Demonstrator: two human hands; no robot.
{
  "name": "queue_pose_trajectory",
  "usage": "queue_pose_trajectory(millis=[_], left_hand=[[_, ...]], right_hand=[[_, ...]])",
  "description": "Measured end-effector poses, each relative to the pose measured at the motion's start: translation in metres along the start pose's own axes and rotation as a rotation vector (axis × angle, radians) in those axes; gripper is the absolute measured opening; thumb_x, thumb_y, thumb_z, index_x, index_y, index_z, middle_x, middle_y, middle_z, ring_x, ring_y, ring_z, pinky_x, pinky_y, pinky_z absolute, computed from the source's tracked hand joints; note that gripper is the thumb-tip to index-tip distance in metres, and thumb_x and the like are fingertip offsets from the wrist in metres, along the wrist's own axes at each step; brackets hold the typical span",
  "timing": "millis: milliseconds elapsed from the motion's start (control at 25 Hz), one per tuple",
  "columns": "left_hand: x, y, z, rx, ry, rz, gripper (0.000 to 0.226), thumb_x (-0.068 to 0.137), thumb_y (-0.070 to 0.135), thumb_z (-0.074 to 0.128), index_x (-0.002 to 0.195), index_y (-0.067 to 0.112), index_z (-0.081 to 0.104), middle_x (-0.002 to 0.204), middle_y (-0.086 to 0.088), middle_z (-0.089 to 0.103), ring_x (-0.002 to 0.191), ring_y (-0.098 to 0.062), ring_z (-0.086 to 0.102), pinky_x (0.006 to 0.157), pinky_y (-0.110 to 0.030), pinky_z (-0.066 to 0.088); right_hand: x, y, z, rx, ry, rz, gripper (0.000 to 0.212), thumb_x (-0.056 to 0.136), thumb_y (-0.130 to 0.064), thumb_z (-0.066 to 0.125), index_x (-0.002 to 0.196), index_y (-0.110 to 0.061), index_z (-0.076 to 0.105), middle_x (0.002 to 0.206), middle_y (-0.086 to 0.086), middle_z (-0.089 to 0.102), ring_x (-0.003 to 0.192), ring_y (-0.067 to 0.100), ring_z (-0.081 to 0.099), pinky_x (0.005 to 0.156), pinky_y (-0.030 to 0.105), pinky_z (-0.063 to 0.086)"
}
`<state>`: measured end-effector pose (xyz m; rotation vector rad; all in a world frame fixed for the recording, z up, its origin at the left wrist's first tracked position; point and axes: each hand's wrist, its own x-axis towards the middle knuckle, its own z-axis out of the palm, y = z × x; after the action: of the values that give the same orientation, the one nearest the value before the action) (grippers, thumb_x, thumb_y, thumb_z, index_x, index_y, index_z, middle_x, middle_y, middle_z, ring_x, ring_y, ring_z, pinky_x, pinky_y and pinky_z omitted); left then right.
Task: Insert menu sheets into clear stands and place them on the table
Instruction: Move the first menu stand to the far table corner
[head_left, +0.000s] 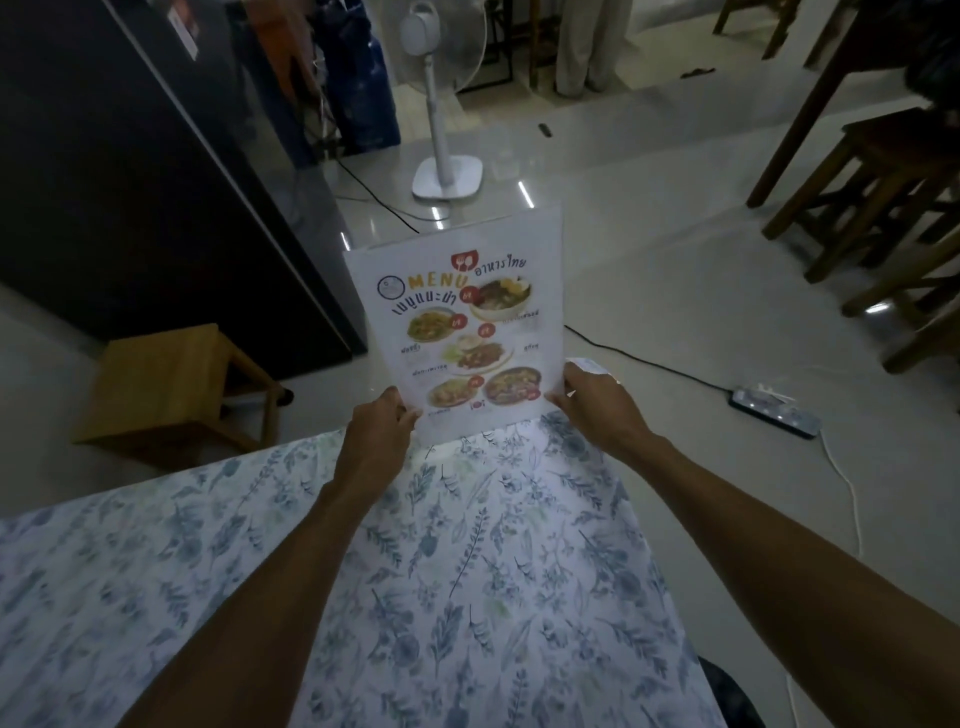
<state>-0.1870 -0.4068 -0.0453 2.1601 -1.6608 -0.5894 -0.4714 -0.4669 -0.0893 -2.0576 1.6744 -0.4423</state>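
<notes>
Grip: my left hand (375, 431) and right hand (597, 400) pinch the menu sheet's (457, 332) bottom corners, fingers clamped.
Stand: clear stand (540, 223) behind the sheet; I'd square edges, slide evenly.
Placement: above the bench's (467, 571) far edge.

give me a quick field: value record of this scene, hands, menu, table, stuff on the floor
left hand: grips the lower left corner of the menu sheet
right hand: grips its lower right edge
clear stand: edge visible behind the sheet's top
table: floral cloth, below the sheet
floor: white fan, power strip, wooden stool
</notes>
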Motion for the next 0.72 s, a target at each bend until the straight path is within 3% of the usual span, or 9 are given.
queue_pose_trajectory(millis=[320,520,600,720], left_hand=[[-0.005,0.0,0.005,-0.079,0.022,-0.046,0.028,0.097,0.025,0.06,0.08,0.004,0.052,0.072,-0.007,0.06,0.06,-0.015,0.052,0.051,-0.027,0.037],[-0.007,0.001,0.0,-0.103,-0.012,-0.054,0.026,0.094,0.029,0.064,0.084,0.009,0.052,0.075,-0.004,0.063,0.068,-0.022,0.061,0.055,-0.03,0.047],[-0.009,0.0,-0.004,-0.104,-0.023,-0.061,0.024,0.092,0.034,0.065,0.09,0.012,0.055,0.081,-0.002,0.067,0.073,-0.023,0.065,0.064,-0.038,0.057],[-0.021,0.0,-0.012,-0.055,-0.017,-0.077,0.029,0.091,0.042,0.063,0.109,0.019,0.059,0.105,-0.003,0.07,0.09,-0.025,0.067,0.076,-0.042,0.058]], right_hand=[[0.003,0.006,0.008,0.06,-0.03,0.011,0.027,0.093,-0.036,0.058,0.109,-0.014,0.057,0.102,0.004,0.068,0.087,0.022,0.065,0.068,0.031,0.044],[0.0,0.003,-0.004,0.138,-0.043,0.045,0.039,0.087,-0.037,0.067,0.122,-0.022,0.058,0.112,-0.004,0.07,0.085,0.009,0.062,0.074,0.03,0.052],[-0.005,0.001,-0.012,0.148,-0.035,0.082,0.042,0.085,-0.037,0.071,0.122,-0.022,0.058,0.109,-0.003,0.072,0.081,0.009,0.062,0.072,0.028,0.049],[-0.02,-0.001,-0.023,0.069,0.014,0.128,0.047,0.081,-0.043,0.073,0.119,-0.023,0.054,0.106,-0.001,0.073,0.085,0.017,0.066,0.072,0.031,0.05]])
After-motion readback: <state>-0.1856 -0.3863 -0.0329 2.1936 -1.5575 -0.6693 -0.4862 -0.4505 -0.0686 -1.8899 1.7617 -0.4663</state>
